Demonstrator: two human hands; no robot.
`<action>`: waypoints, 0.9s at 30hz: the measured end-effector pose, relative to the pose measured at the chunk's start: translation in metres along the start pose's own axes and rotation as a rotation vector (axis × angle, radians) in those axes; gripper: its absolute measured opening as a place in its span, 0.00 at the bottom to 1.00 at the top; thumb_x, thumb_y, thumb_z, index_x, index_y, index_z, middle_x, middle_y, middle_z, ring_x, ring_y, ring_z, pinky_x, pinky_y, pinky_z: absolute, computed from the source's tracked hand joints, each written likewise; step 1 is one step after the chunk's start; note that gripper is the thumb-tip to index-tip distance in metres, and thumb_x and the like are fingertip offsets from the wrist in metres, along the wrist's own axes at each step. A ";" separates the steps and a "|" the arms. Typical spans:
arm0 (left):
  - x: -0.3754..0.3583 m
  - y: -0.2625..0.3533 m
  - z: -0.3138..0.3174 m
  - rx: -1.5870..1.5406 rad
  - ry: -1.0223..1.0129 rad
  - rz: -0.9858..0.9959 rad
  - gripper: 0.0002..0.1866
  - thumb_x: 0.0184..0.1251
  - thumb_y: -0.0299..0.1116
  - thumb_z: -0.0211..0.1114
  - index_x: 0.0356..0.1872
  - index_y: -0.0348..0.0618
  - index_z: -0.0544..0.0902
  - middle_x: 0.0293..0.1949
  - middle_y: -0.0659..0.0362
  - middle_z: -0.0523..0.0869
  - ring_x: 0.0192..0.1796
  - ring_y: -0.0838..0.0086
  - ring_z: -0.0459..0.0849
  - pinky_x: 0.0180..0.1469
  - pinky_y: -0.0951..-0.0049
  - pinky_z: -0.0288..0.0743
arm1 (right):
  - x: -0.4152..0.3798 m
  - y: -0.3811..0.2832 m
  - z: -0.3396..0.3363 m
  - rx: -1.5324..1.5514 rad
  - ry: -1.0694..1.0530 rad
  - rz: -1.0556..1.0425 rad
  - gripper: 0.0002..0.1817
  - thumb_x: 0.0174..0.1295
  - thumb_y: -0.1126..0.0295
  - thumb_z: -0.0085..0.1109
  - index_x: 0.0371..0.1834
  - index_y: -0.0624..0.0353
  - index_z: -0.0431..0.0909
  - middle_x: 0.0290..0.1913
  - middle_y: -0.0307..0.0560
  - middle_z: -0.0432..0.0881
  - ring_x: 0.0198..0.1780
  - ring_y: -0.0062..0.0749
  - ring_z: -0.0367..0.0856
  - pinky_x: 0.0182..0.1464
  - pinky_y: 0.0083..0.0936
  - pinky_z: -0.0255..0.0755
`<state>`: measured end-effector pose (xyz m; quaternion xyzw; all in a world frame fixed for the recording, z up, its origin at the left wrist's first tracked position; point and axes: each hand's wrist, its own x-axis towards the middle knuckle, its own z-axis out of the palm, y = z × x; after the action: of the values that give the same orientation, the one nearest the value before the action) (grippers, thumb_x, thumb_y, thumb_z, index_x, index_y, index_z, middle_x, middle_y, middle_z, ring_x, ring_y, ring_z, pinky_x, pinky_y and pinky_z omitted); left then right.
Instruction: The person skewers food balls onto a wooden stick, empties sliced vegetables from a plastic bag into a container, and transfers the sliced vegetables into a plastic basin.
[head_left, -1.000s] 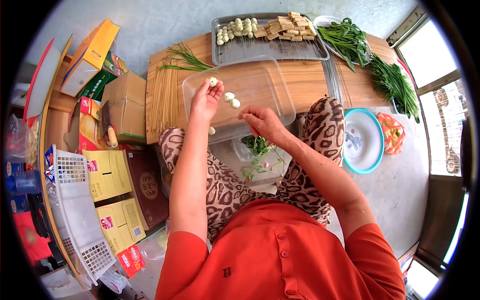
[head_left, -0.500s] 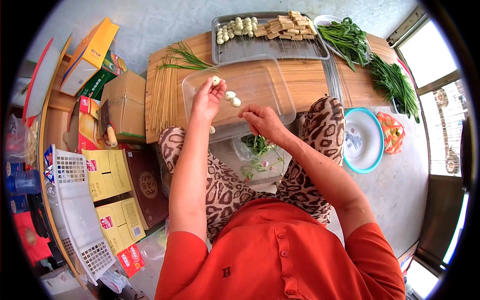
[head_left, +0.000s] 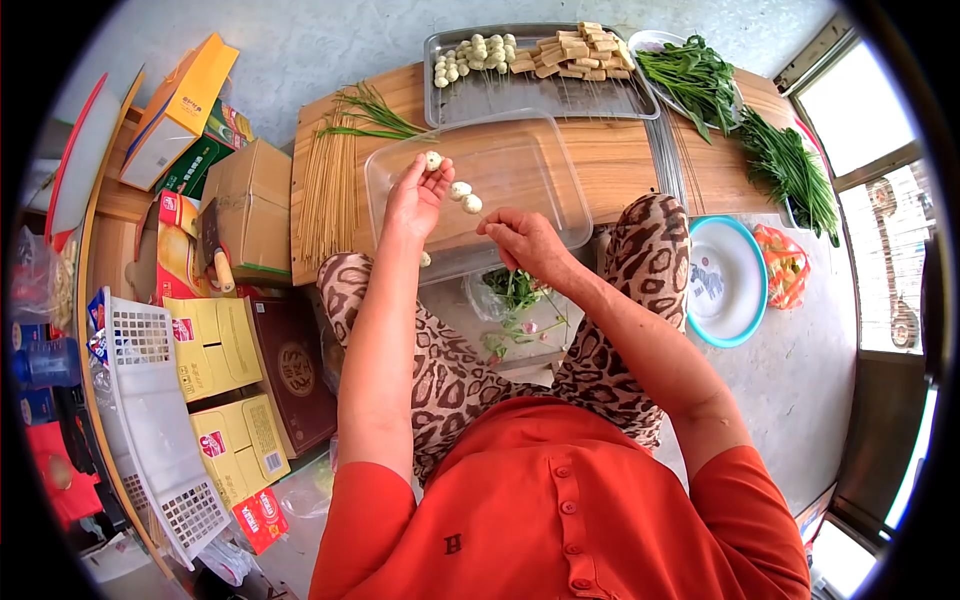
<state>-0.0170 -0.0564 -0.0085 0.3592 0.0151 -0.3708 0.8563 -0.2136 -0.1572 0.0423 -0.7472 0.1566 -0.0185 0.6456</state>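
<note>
My left hand [head_left: 418, 197] pinches a small pale, speckled ball [head_left: 433, 160] in its fingertips, above a clear plastic tub [head_left: 545, 165]. Two more such balls [head_left: 465, 197] sit in a row between my hands, in line with the closed fingers of my right hand [head_left: 525, 240]. They appear to be threaded on a thin skewer gripped in that hand, though its shaft is barely visible. Another pale ball [head_left: 425, 259] shows beside my left wrist, partly hidden. Thin bamboo skewers [head_left: 328, 195] lie bundled on the wooden board [head_left: 625, 165], left of the tub.
Behind the tub, a metal tray [head_left: 540, 97] holds skewered balls and tan rolls. Leafy greens [head_left: 695, 80] and chives [head_left: 795, 175] lie right. A blue-rimmed basin [head_left: 727, 325] stands low right. Boxes [head_left: 250, 205] and a white basket [head_left: 165, 430] crowd the left.
</note>
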 end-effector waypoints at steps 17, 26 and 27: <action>-0.005 -0.003 0.004 0.037 -0.040 -0.025 0.10 0.65 0.33 0.60 0.41 0.36 0.76 0.39 0.53 0.81 0.42 0.68 0.82 0.47 0.72 0.79 | 0.000 0.002 0.002 -0.006 0.035 -0.007 0.12 0.67 0.67 0.46 0.41 0.63 0.76 0.13 0.35 0.68 0.15 0.16 0.64 0.19 0.18 0.59; -0.009 -0.005 0.006 0.136 -0.093 -0.077 0.12 0.65 0.37 0.60 0.42 0.40 0.78 0.40 0.57 0.83 0.46 0.68 0.82 0.47 0.70 0.76 | 0.001 0.004 0.003 -0.026 0.070 -0.026 0.11 0.67 0.68 0.46 0.41 0.62 0.76 0.13 0.35 0.68 0.16 0.16 0.65 0.19 0.18 0.59; -0.010 -0.005 0.007 0.140 -0.099 -0.078 0.12 0.65 0.38 0.60 0.42 0.40 0.78 0.41 0.57 0.83 0.46 0.68 0.82 0.46 0.71 0.76 | 0.002 0.004 0.003 -0.025 0.074 -0.027 0.11 0.66 0.68 0.46 0.40 0.62 0.76 0.13 0.35 0.69 0.16 0.16 0.65 0.19 0.18 0.59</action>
<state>-0.0293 -0.0573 -0.0038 0.3984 -0.0393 -0.4213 0.8138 -0.2120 -0.1548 0.0379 -0.7560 0.1707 -0.0528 0.6297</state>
